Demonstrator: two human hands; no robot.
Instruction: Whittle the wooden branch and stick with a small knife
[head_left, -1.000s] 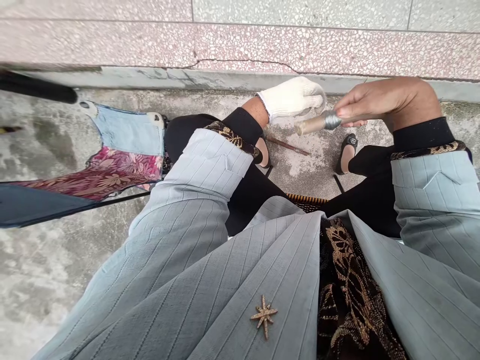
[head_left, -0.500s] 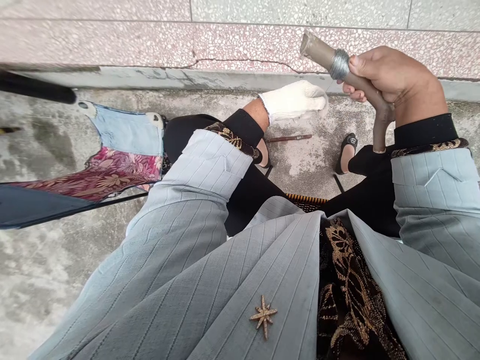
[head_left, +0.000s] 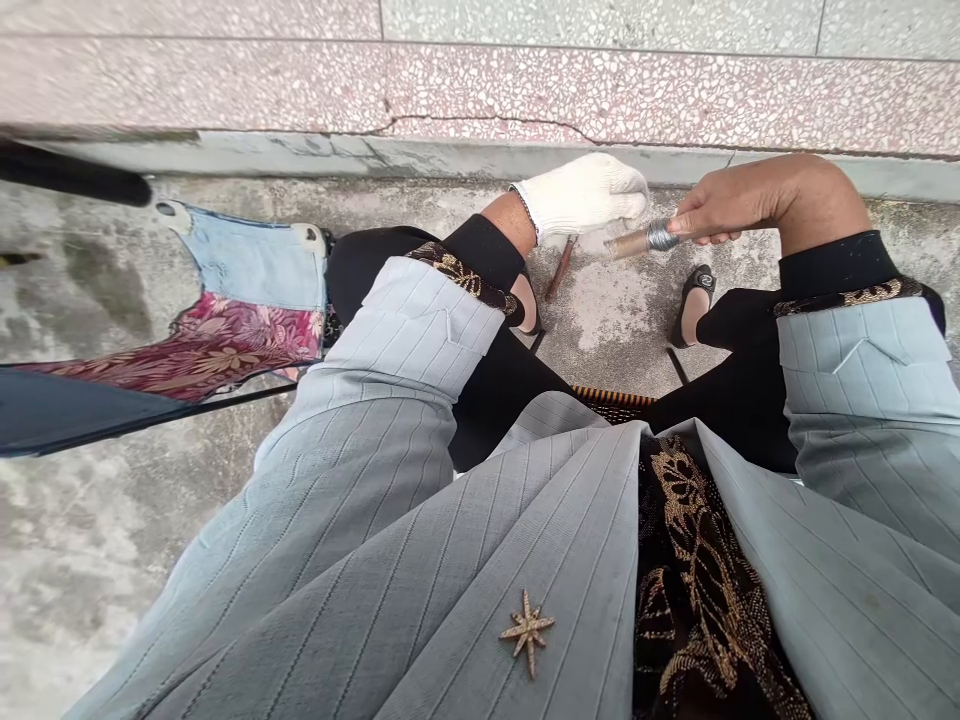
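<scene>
My left hand [head_left: 589,198] wears a white knitted glove, with its fingers curled closed; what lies inside the grip is hidden. Just below the glove shows a slim reddish-brown rod [head_left: 559,270], tilted, its upper end close to the glove; I cannot tell whether it is attached to the hand. My bare right hand [head_left: 724,205] is wrapped around a wooden stick [head_left: 628,245] bound with silvery wire [head_left: 663,235]. Pointing left, the stick's blunt end sits slightly below and right of the glove. The rest of the stick is hidden by the hand.
A pink speckled stone ledge [head_left: 480,85] runs along the top, above rough concrete ground [head_left: 615,310]. To the left are a blue and floral cloth [head_left: 251,290] and a dark bar [head_left: 71,175]. My shoes [head_left: 694,305] rest on the concrete.
My right hand has come down, bringing the stick from raised and slanted to nearly level beside the glove. The reddish-brown rod has turned from level to steep. My left hand barely moved.
</scene>
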